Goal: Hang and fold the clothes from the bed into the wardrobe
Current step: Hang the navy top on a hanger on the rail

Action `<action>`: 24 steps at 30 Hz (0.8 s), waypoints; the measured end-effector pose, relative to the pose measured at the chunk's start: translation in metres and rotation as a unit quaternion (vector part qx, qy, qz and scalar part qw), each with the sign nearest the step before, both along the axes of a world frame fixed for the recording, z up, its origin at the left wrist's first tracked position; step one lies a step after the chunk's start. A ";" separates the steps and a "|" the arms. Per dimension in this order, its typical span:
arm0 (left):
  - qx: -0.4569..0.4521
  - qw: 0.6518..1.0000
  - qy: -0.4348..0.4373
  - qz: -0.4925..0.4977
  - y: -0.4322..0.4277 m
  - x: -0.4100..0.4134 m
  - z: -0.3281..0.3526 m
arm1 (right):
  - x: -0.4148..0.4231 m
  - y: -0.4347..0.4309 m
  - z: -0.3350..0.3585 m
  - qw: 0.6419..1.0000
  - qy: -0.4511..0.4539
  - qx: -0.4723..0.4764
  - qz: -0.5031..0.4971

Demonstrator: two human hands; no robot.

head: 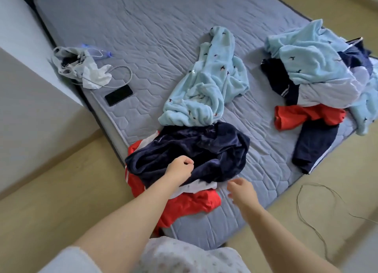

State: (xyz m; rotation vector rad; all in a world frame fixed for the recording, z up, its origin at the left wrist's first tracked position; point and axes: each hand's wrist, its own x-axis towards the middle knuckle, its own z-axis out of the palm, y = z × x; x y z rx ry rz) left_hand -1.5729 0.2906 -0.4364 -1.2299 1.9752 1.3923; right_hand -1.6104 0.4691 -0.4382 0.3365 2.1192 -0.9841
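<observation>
Left hand (180, 167) fingers curled on navy garment (194, 149), grip unclear; right hand (242, 190) fingers loosely apart, holding nothing, above mattress (143, 27) edge

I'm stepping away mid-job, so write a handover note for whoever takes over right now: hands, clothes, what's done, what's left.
Left hand: fingers curled on the navy garment; grip unclear.
Right hand: open, holding nothing, beside the near pile.
Clothes: the navy garment lies over a red garment and a white garment at the near corner of the mattress; a light blue fleece garment lies mid-bed; a second pile sits at the right edge. A phone lies on the left.
Done: nothing visibly folded or hung; the wardrobe is not in view.
Left: every garment.
</observation>
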 end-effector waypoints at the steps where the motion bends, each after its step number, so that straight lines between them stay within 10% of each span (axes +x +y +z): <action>1: -0.015 1.000 -0.010 -0.019 0.006 -0.008 -0.003 | -0.011 0.005 -0.002 1.000 -0.004 -0.001 -0.007; 7: -0.133 0.983 -0.046 -0.114 0.031 -0.072 -0.033 | -0.077 0.030 -0.032 0.999 -0.038 -0.027 -0.016; 12: -0.332 0.880 -0.088 -0.329 0.040 -0.119 -0.063 | -0.107 0.049 -0.054 0.993 -0.070 -0.069 -0.067; 17: -0.266 0.825 -0.226 -0.444 0.025 -0.131 -0.085 | -0.107 0.065 -0.063 0.993 -0.079 -0.053 -0.071; 20: -0.302 0.840 -0.176 -0.414 0.031 -0.114 -0.085 | -0.092 0.068 -0.062 0.992 -0.092 -0.054 -0.066; 24: -0.227 0.943 -0.017 -0.244 0.042 -0.080 -0.059 | -0.069 0.059 -0.049 0.993 -0.088 -0.057 -0.049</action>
